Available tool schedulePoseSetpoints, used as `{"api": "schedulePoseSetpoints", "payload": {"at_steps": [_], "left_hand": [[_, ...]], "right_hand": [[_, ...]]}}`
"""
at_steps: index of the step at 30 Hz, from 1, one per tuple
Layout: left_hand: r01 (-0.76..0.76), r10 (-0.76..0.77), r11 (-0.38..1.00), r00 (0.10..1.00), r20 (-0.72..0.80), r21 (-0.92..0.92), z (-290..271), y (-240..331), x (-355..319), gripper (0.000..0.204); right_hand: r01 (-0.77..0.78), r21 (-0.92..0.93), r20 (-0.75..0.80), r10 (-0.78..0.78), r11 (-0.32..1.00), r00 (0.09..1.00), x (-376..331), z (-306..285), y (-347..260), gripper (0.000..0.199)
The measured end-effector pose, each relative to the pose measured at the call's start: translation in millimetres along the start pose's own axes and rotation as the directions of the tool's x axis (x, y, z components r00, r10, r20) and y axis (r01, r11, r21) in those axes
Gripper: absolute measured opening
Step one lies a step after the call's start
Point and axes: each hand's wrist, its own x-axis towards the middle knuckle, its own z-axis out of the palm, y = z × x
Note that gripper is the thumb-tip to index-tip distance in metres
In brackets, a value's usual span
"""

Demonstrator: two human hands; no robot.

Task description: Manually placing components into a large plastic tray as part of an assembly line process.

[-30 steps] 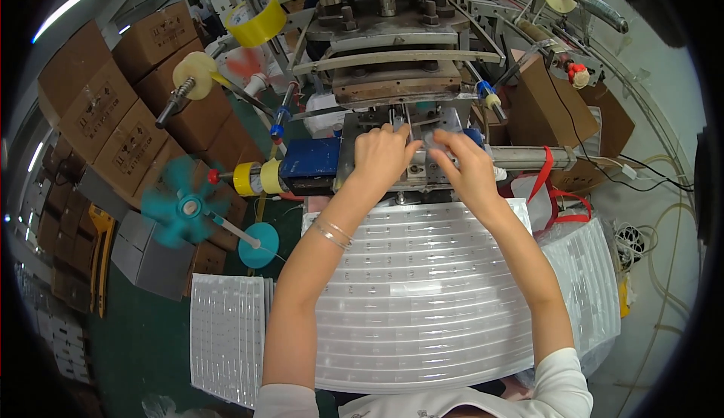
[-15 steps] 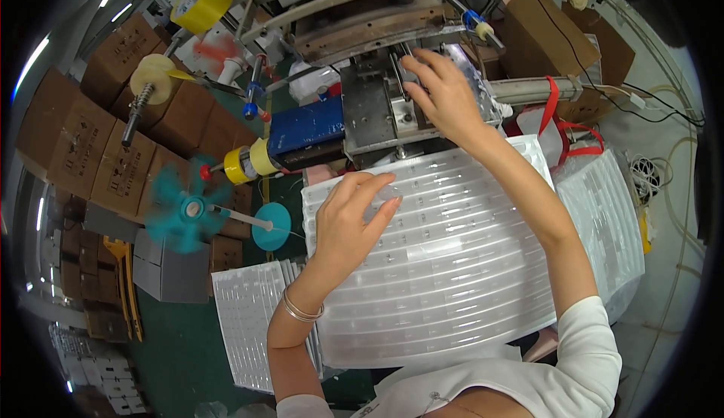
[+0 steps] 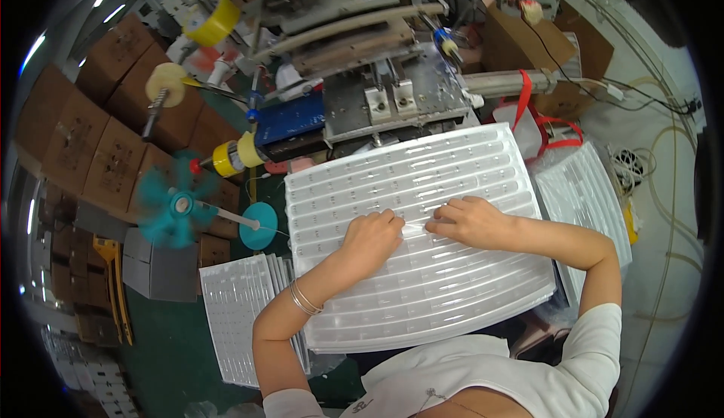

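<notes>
Left hand [image 3: 371, 238] and right hand [image 3: 466, 222] were rested half-curled, nothing gripped, on the clear tray [image 3: 422, 297]; fan [image 3: 172, 208] seen at 9 o'clock.

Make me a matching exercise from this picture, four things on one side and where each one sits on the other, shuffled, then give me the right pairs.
Things:
1. small teal fan
2. roll of yellow tape
3. large clear plastic compartment tray
4. brown cardboard boxes

Places:
A. under both hands, the left hand and the right hand
B. stacked along the left edge
C. top left, above the machine
D. left of the tray, blades blurred

Pairs: 1-D, 2-C, 3-A, 4-B
</notes>
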Motion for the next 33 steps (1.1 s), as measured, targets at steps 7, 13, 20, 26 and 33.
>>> {"api": "schedulePoseSetpoints", "payload": {"at_steps": [7,13,20,26,33], "left_hand": [[0.021,-0.049,0.989,0.98,-0.192,-0.146,-18.0,15.1,-10.1,0.027],[0.028,-0.05,0.998,0.903,-0.426,-0.059,-33.5,14.0,-9.2,0.034],[0.072,-0.089,0.996,0.865,-0.495,-0.053,-24.9,-17.0,-4.8,0.035],[0.183,-0.138,0.983,0.72,-0.68,-0.006,-37.2,-32.2,35.9,0.041],[0.471,-0.249,0.851,0.752,-0.61,0.233,-80.0,-69.6,134.1,0.044]], "right_hand": [[-0.141,0.046,0.221,0.128,0.989,0.967,-0.7,-10.1,-1.4,0.023],[-0.43,0.207,0.046,0.431,0.879,0.901,35.1,-53.5,32.3,0.028],[-0.553,0.409,-0.066,0.627,0.726,0.776,40.9,-54.0,50.4,0.017],[-0.427,0.577,-0.209,0.631,0.696,0.747,57.7,-59.0,61.8,0.022],[-0.428,0.545,-0.311,0.648,0.721,0.695,95.5,-53.9,83.8,0.027]]}}
